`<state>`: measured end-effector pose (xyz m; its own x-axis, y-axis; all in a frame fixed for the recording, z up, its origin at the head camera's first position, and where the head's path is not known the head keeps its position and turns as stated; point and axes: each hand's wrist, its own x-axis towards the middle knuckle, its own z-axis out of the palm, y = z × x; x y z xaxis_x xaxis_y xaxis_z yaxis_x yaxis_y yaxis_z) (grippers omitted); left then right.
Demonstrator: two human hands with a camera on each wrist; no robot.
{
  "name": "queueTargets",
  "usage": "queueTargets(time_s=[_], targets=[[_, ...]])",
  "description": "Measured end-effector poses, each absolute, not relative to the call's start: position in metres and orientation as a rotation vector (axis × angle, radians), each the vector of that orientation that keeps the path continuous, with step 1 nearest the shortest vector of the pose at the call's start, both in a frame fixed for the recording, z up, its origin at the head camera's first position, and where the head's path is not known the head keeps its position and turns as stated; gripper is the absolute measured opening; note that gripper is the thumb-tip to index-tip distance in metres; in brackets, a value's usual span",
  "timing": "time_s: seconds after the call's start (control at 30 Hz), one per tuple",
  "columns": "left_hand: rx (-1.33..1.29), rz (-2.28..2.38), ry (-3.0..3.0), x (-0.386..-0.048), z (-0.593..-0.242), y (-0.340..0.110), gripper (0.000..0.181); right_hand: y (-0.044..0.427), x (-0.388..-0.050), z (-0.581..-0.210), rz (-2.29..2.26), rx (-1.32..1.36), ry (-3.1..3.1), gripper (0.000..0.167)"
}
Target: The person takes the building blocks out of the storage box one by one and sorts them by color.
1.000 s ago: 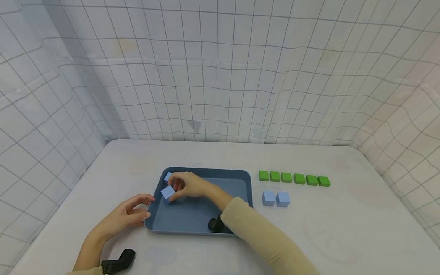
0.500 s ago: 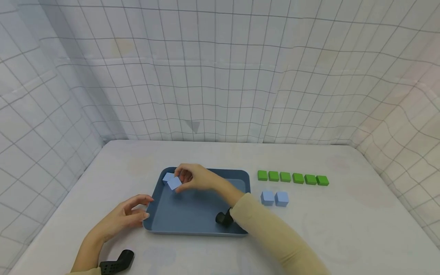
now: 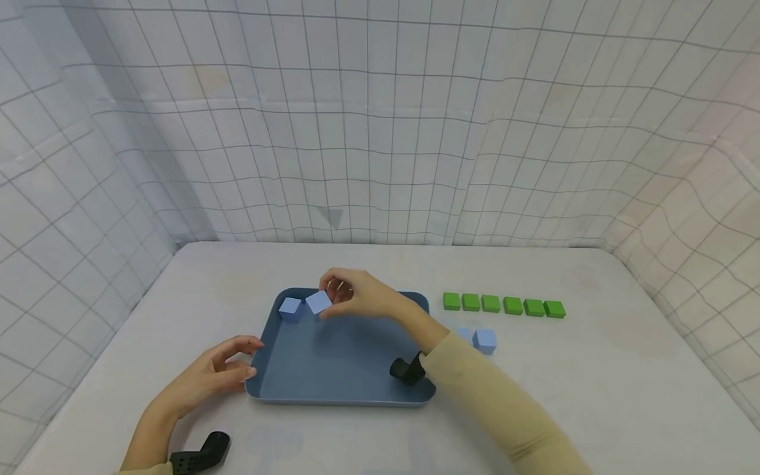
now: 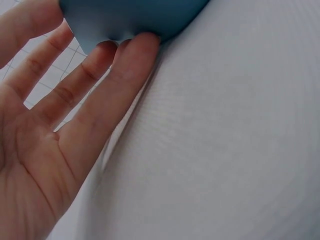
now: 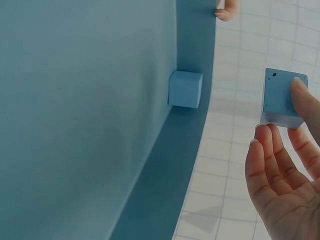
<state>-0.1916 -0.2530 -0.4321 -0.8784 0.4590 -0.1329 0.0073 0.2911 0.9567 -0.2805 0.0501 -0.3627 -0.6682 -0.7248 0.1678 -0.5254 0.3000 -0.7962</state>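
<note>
My right hand (image 3: 369, 295) pinches a light blue cube (image 3: 318, 303) between thumb and fingers, above the back of a blue-grey tray (image 3: 338, 376). In the right wrist view, small dark spots mark the held cube (image 5: 281, 95). A second light blue cube (image 3: 291, 309) sits inside the tray's back left corner. At the left wall of the tray rests my left hand (image 3: 214, 371), its fingertips touching the wall from outside. The left wrist view shows its fingers fairly straight against the tray wall (image 4: 115, 20).
Right of the tray, several green blocks (image 3: 490, 303) stand in a row on the white table (image 3: 570, 396). In front of them are two light blue cubes (image 3: 485, 340), one partly behind the right forearm. A white gridded sheet (image 3: 380, 132) encloses the table's back and sides.
My right hand has lifted the blue cube from the tray's left part and carried it rightward and back. The corner cube now shows fully. My left hand stays at the wall.
</note>
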Motion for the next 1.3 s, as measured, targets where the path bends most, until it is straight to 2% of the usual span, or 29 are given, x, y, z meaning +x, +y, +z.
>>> queueTargets(time_s=[0.57, 1.3], targets=[[0.414, 1.607, 2.179, -0.191, -0.432, -0.254, 0.045, 0.109, -0.278, -0.359, -1.408, -1.076, 2.443, 0.036], [0.419, 1.613, 2.183, -0.191, -0.432, -0.254, 0.044, 0.183, -0.255, -0.371, -1.487, -0.873, 2.530, 0.037]])
